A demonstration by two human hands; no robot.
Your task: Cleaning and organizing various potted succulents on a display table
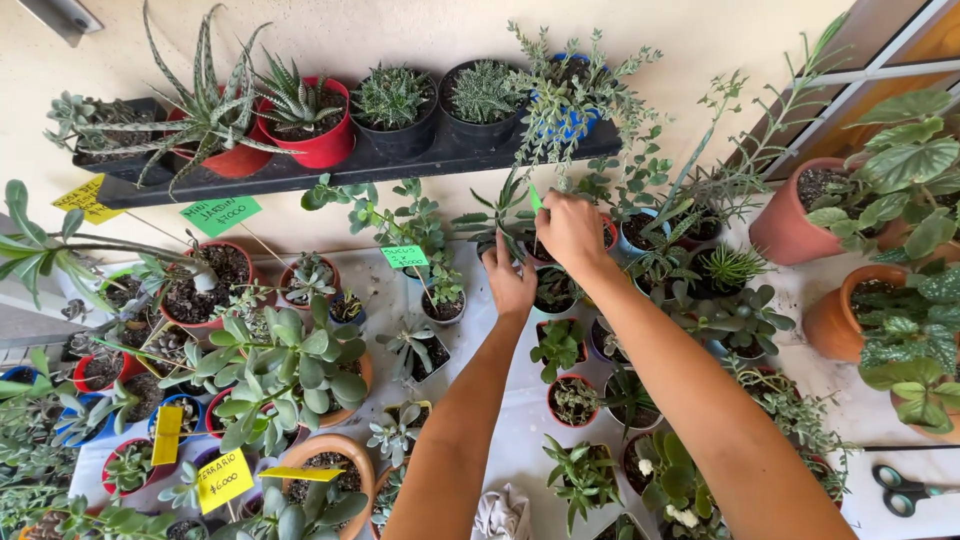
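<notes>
Hands reach over a white-covered table (520,420) crowded with potted succulents: right hand (572,232) pinches a small green tag (535,197) between closed fingertips above a small pot (500,240) near the back wall, left hand (509,281) cupped against that pot's near side, fingers together.

Bare hands: two, the left hand (510,283) and the right hand (572,230)
Long black wall shelf (330,172): one
Pots on that shelf: six can be made out
Large terracotta clay pots (790,225) at right: two
Green paper tags (220,214): two
Yellow paper tags (222,480): four
Black-handled scissors (905,490): one pair
</notes>
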